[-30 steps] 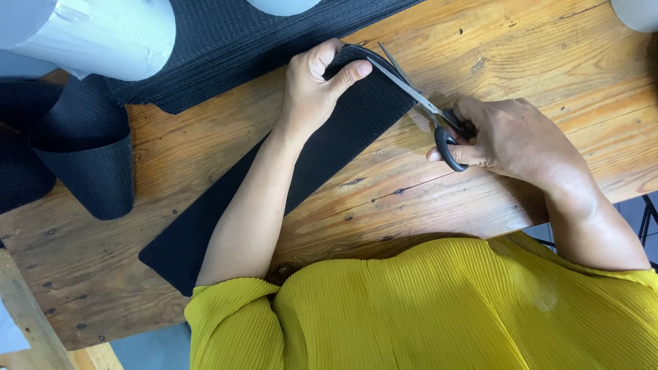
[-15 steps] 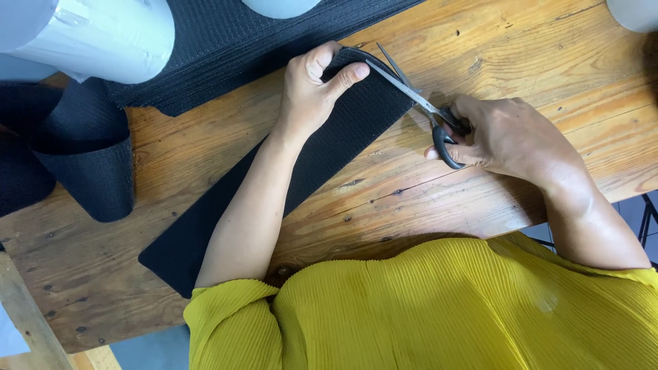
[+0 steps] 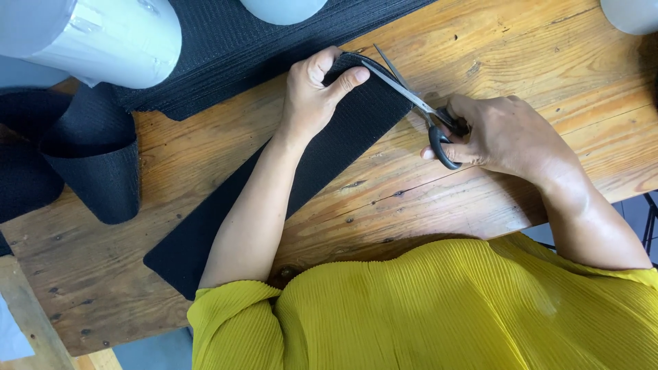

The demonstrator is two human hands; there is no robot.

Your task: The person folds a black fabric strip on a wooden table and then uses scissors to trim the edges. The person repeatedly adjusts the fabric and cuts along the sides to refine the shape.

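**Cutting the end of a black strip with scissors**

Head view: the left hand (image 3: 314, 92) pinches the far end of a long black strip (image 3: 274, 199), thumb on top and fingers curled over its edge, holding it down on the wooden tabletop (image 3: 521, 62). The right hand (image 3: 507, 133) is closed through the black handles of a pair of scissors (image 3: 418, 109), whose blades are parted at the strip's end, just beside the left thumb. The strip runs diagonally from the hands back toward the person's yellow top (image 3: 439, 308).

To cut well, the left hand should keep the strip taut and flat, with the thumb clear of the blades, and the blades square to the strip's edge. A stack of black mesh sheets (image 3: 226, 48) lies just beyond, a curled black piece (image 3: 96, 164) to the left and a white roll (image 3: 103, 38) above it.
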